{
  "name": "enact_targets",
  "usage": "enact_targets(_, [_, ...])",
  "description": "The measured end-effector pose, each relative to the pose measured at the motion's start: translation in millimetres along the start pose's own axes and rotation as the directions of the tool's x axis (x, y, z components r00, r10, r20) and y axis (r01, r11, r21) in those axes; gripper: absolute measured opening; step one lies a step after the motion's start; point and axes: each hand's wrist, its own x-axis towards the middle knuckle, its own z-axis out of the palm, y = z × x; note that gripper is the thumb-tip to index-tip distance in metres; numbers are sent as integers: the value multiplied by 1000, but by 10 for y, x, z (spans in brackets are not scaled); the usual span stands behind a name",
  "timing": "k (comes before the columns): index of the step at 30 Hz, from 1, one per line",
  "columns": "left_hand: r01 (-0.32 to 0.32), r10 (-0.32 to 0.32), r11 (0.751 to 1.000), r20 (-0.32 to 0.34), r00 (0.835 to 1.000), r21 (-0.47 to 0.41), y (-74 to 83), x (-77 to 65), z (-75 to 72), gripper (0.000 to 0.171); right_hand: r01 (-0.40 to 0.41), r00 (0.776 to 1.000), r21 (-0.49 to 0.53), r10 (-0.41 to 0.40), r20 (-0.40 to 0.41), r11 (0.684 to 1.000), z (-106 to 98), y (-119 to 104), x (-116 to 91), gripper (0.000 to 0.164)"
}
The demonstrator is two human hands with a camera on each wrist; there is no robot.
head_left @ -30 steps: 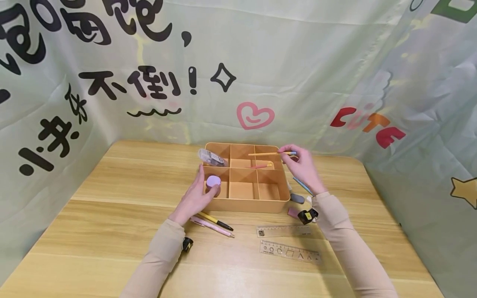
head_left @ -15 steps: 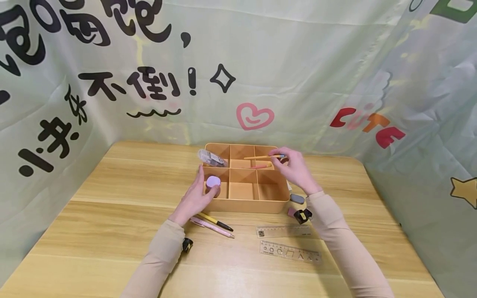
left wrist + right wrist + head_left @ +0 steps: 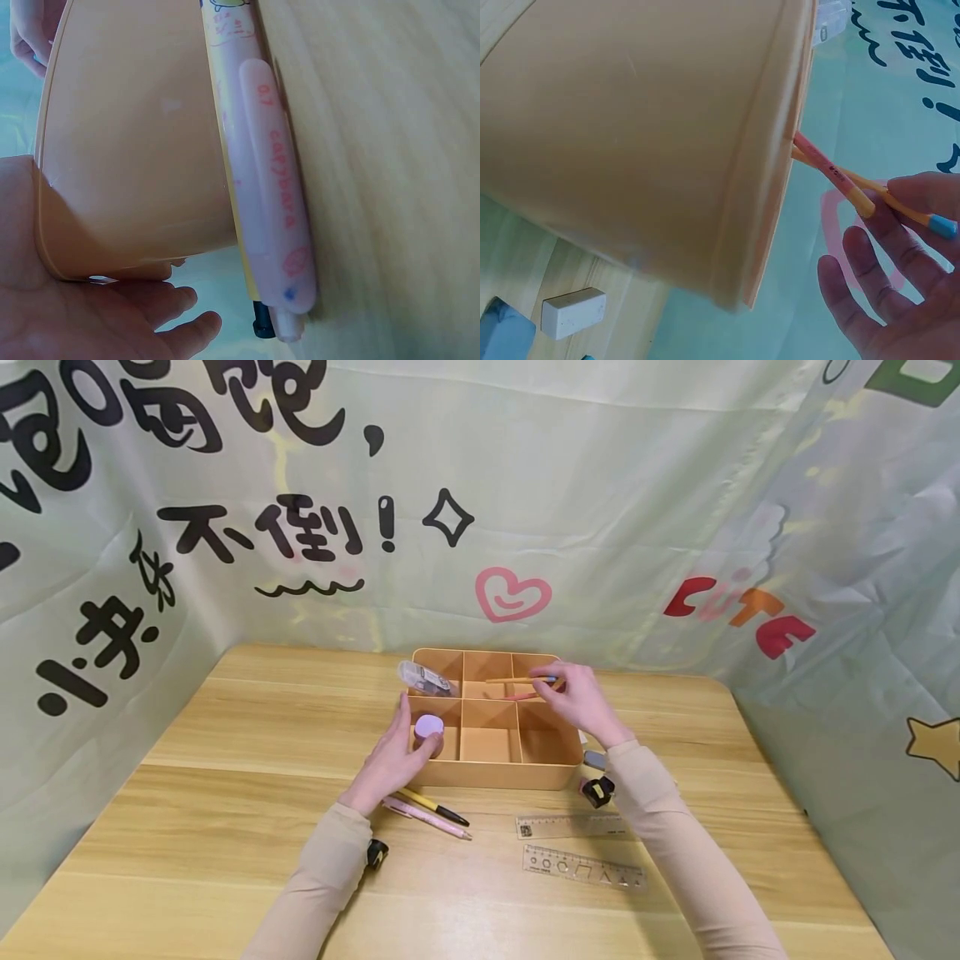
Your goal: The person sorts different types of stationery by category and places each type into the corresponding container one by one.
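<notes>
Right wrist view: fingers pinch one of two pencils.

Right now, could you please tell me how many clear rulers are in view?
2. The plainer ruler lies in front of the six-compartment organizer; the shape-template ruler lies just below the first in the head view. Others could be hidden beneath the right sleeve.

Soft glare on the tabletop

blue-ended orange pencil | in right fingers, over tan organizer | organizer upright, left fingers gripping
</notes>
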Motion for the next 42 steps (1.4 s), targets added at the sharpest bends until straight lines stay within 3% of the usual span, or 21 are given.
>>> enact_targets(9, [7, -7, 1000, 5, 1000, -1, 8, 1, -2, 95, -32, 998, -17, 33, 54, 999, 54, 19, 22, 23])
enact_targets(24, [8, -8, 1000, 2, 1000, 1, 16, -7, -2, 96, -20, 1000, -73, 21, 23, 997, 144, 44, 59, 24])
enact_targets(31, [8, -8, 1000, 0, 1000, -3, 16, -16, -3, 96, -61, 997, -73, 63, 36, 995, 169, 42, 70, 25])
enact_targets(42, [1, -1, 1000, -4, 1000, -2, 18, -15, -6, 95, -50, 997, -62, 54, 53, 997, 200, 45, 77, 26])
